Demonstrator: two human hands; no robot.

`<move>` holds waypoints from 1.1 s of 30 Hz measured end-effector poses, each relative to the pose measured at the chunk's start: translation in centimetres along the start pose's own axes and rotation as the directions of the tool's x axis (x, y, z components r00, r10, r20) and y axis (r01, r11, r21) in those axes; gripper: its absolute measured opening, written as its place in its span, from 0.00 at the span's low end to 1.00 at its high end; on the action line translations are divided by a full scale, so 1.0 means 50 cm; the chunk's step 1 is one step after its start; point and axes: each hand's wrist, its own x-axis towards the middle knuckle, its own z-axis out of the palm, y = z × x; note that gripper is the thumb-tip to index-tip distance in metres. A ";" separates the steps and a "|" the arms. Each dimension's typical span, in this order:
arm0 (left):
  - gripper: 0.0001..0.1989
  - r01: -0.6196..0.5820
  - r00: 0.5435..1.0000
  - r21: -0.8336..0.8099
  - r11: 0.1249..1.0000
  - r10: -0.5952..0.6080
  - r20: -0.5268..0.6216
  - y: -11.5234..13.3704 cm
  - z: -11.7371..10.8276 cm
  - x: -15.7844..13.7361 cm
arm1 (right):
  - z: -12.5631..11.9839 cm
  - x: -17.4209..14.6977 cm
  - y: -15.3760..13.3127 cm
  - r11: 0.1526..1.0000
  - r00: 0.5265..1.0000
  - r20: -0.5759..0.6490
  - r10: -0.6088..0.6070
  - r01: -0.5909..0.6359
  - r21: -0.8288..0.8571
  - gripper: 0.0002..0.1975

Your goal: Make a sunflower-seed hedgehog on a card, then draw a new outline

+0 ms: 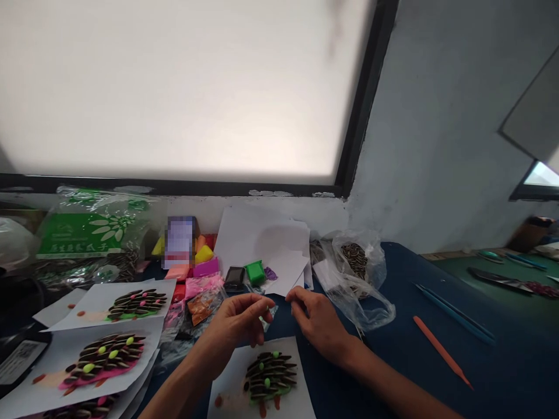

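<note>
My left hand [239, 321] is closed in a pinch, with a tiny bit of green clay [268, 308] at its fingertips. Close by on the right, my right hand [322, 325] has its fingers curled in and the thumb against them; anything inside is hidden. Below both hands lies a white sheet [231, 372] bearing a hedgehog picture [271, 375], with striped sunflower seeds as spines on green clay, green dots among them and brown feet. Behind the hands sit a green clay block [255, 272], a dark clay pack [234, 278] and a purple scrap [271, 273].
Finished-looking seed hedgehog sheets [105, 361] overlap at left. Coloured clay packs [204, 285] and a green seed bag [87, 233] stand behind. To the right are a plastic bag of seeds [354, 260], an orange clay tool [441, 351] and blue tweezers [456, 314].
</note>
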 end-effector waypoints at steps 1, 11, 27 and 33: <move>0.23 -0.003 1.000 0.000 1.000 0.003 -0.008 -0.002 -0.002 0.000 | 0.000 0.001 0.001 1.000 1.000 -0.008 -0.003 0.003 0.019 0.09; 0.19 -0.004 0.999 -0.056 0.998 0.002 -0.038 0.007 0.015 -0.011 | 0.005 0.002 0.008 0.990 1.000 -0.006 0.021 -0.020 0.137 0.11; 0.12 -0.009 0.993 0.199 0.980 -0.015 0.120 0.027 0.022 -0.015 | -0.005 -0.002 -0.006 0.990 0.997 0.051 0.053 -0.059 0.128 0.03; 0.10 -0.043 0.987 0.255 0.966 0.002 0.158 0.031 0.033 -0.018 | -0.004 -0.002 -0.007 0.997 0.999 0.044 0.029 -0.033 0.071 0.05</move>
